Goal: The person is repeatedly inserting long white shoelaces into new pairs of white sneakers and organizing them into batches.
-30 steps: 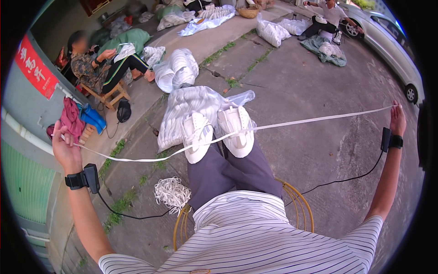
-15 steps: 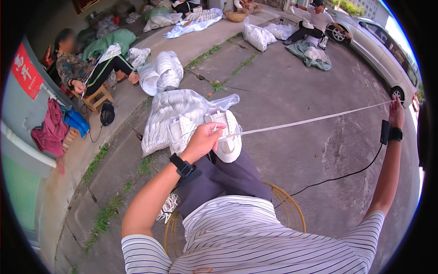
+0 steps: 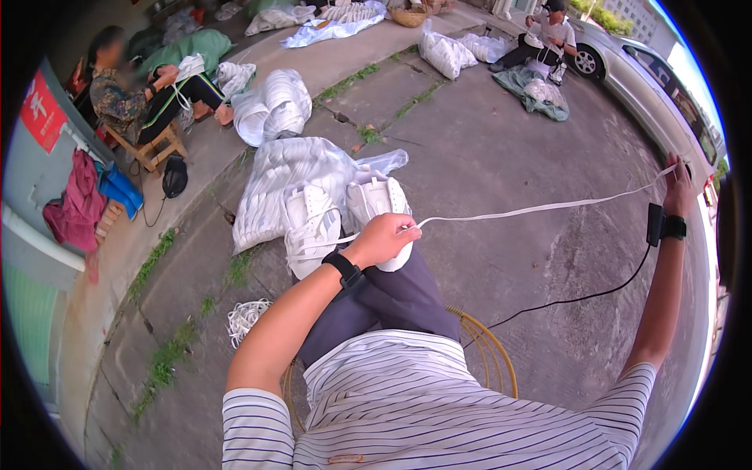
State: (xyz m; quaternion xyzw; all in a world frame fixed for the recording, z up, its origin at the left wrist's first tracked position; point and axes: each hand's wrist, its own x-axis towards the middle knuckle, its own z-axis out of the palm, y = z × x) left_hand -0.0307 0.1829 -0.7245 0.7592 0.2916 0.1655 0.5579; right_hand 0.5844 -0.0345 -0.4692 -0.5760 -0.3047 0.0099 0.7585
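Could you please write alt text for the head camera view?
A seated person stretches a white strap between the left hand, near their white shoes, and the raised right hand. Clear bags of white bundles lie on the pavement ahead.

A: Left arm, entry one?
B: Bare forearm rising from lower left toward frame centre, elbow bent. Black band at the wrist. Left hand (image 3: 384,237) closed in a loose fist, knuckles up, fingers curled under.

A: Right arm?
B: Stretched out straight along the right edge, upper arm in a striped sleeve, forearm bare. Black band at the wrist too. Right hand (image 3: 678,180) raised at upper right, fingers pinched together, palm side turned inward.

A: Hands touching?
B: No. Well apart, centre against far right.
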